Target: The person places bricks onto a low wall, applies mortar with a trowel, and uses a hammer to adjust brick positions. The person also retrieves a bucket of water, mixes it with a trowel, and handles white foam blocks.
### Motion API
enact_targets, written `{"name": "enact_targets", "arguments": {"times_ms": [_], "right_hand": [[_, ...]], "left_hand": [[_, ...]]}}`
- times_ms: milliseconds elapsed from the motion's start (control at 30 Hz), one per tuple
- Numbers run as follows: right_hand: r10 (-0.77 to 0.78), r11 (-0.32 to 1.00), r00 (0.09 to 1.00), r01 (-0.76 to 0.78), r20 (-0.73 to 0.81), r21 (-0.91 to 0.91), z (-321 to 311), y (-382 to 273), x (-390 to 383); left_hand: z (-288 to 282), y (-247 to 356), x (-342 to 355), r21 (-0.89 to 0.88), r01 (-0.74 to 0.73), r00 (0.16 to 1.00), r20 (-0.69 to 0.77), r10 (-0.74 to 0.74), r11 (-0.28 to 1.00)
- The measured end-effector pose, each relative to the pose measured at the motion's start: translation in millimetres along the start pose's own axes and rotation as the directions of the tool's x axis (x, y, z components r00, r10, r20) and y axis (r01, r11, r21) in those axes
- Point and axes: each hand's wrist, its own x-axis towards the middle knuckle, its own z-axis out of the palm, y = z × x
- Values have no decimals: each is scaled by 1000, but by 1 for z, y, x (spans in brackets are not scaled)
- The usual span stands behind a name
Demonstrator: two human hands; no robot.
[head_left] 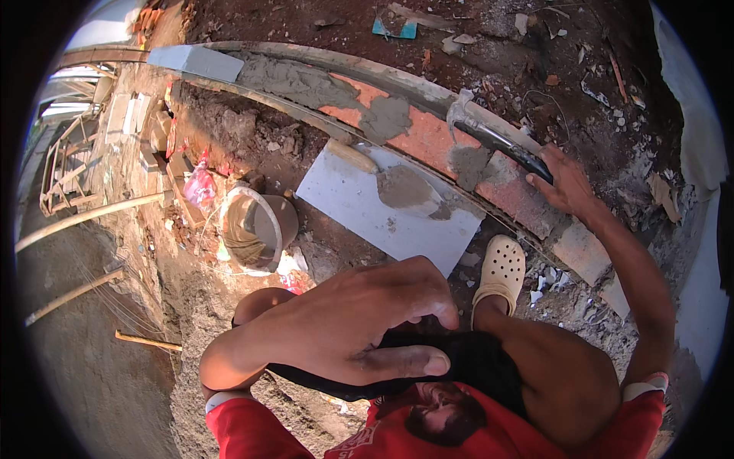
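Observation:
My right hand [567,182] holds the dark handle end of a claw hammer [501,143]. The hammer's metal head rests on or just above a course of orange bricks [428,141] partly covered in grey mortar [294,84]. Close to the camera, my left hand [359,321] hangs over my lap with nothing in it, its thumb stretched out and apart from the bent fingers. Below the bricks a white board [352,222] lies on the ground. On it sits a trowel with a wooden handle [352,155], its blade area covered by wet mortar [405,189].
Left of the board stands a bucket [287,218] with grey contents, beside a pink plastic bag [200,186]. A pale block [195,63] sits at the wall's far left end. My foot in a beige clog [503,268] is near the bricks. Soil and rubble [527,69] lie beyond.

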Motion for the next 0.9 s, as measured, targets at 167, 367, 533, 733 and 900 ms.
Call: {"name": "enact_targets", "arguments": {"times_ms": [167, 367, 533, 733, 900], "right_hand": [[-185, 977, 979, 174, 88, 120, 11, -19, -10], [-179, 979, 979, 169, 94, 112, 15, -28, -10], [-182, 979, 979, 171, 92, 110, 15, -24, -13], [-166, 984, 984, 161, 61, 82, 21, -15, -17], [-101, 992, 989, 93, 105, 83, 23, -12, -19]], "left_hand": [[-37, -17, -24, 190, 247, 954, -219, -205, 950], [-92, -99, -31, 233, 493, 830, -415, -373, 838], [-111, -187, -23, 576, 544, 837, -422, -348, 610], [-94, -260, -1, 821, 402, 916, -354, -190, 406], [-86, -284, 12, 817, 403, 915, -344, -212, 412]]}}
